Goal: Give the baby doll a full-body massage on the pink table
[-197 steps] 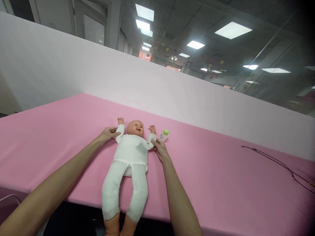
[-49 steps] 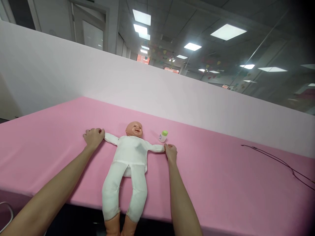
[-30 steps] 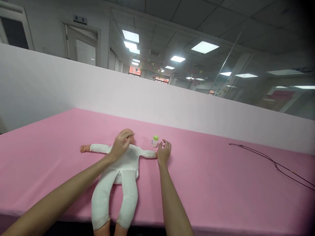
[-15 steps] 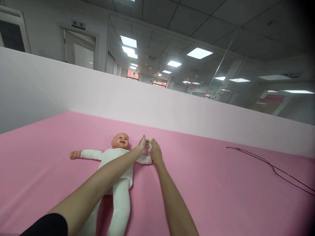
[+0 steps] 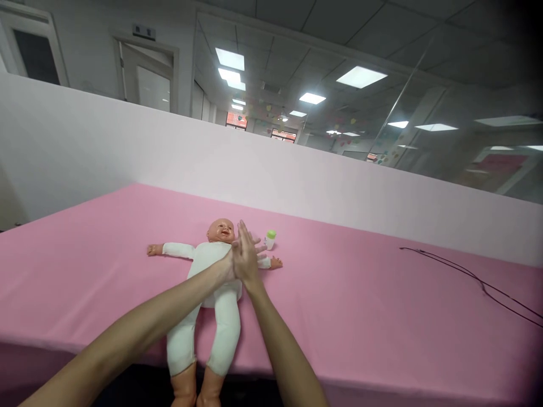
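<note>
My left hand (image 5: 229,264) and my right hand (image 5: 245,257) meet palm to palm above the doll's chest, fingers stretched out and nothing visible between them. The right hand partly covers the left, whose fingertips show past it. Beneath them a baby doll (image 5: 208,259) in a white cloth body lies on its back, head toward the wall, arms spread. My hands and forearms hide part of its torso and one arm. Just right of my hands, a small white bottle with a green cap (image 5: 270,239) stands near the doll's hand, slightly behind my left fingertips.
A pink-covered table (image 5: 339,305) carries everything, its front edge near me and the doll's feet hanging over it. A thin black cable (image 5: 462,269) lies at the right. Behind runs a low white wall (image 5: 275,169) with glass above.
Both hands have left the green-capped bottle and moved left over the doll, now pressed together. The bottle stands free on the table. My view has shifted, showing the doll's feet and table edge.
</note>
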`<state>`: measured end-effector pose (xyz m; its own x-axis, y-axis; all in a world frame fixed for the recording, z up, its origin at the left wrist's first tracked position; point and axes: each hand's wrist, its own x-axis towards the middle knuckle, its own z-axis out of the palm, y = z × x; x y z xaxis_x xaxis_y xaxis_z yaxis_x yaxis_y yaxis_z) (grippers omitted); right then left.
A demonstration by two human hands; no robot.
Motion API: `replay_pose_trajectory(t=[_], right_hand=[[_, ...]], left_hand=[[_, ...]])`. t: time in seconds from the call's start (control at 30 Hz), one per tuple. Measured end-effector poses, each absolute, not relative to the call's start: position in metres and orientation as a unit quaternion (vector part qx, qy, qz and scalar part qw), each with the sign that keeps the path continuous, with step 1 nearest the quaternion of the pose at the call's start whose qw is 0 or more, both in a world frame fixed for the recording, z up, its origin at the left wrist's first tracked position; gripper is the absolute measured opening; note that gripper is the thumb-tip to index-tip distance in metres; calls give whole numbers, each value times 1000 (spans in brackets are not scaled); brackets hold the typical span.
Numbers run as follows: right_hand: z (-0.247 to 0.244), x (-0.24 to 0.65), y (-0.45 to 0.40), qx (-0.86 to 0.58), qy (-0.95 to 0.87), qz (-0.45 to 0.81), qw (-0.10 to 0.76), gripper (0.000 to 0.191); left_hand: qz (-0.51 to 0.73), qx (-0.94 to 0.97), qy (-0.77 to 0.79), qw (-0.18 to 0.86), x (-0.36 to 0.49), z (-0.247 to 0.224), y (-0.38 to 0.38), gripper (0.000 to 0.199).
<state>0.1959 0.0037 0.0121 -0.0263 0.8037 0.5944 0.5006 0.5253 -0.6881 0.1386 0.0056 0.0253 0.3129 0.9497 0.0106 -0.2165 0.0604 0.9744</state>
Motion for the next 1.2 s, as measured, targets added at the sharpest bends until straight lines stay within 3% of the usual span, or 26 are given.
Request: replay_pose_trajectory(t=[0.13,0.27,0.47,0.63,0.7,0.9,1.03,1.2], right_hand=[[18,172,-35,-503,-662,187,523,85],[13,139,-82,-411,-752,101,505,92],[23,144,-91,-459,-689,149,541,76],[9,127,-121,-401,-750,112,515,89],[13,126,-122,-388,-759,93,515,86],[12,140,-105,-451,-690,164,541,74],[-3,136,-121,-408,-740,186,502,80],[-6,163,-82,-446,-760,197,430,59]], left_hand=[[505,462,292,668,95,29,-39,77],[581,402,247,663,83,26,-69,73],[524,401,219,719,70,35,-104,95],[626,396,214,637,81,32,-120,90],[657,371,218,619,90,22,-124,87],[538,386,203,721,62,23,-114,91],[581,482,216,619,43,31,-86,88],[560,627,342,419,30,2,-36,67]])
